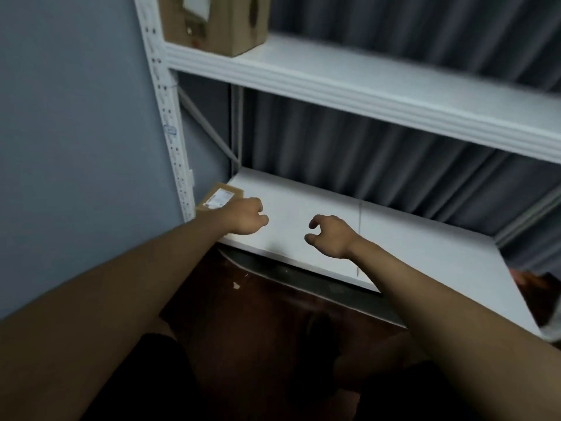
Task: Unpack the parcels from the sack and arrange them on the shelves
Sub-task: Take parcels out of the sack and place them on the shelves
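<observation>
Done: small parcel (pixel 220 198) left-centre on lower shelf (pixel 394 238), box (pixel 212 22) upper left on upper shelf (pixel 364 83) | Left: sack unseen, count unknown | Grip: left hand (pixel 247 218), right hand (pixel 332 237) loosely curled, holding nothing

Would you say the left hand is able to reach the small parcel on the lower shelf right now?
Probably yes: the left hand hovers right beside the small parcel, with nothing between them.
</observation>
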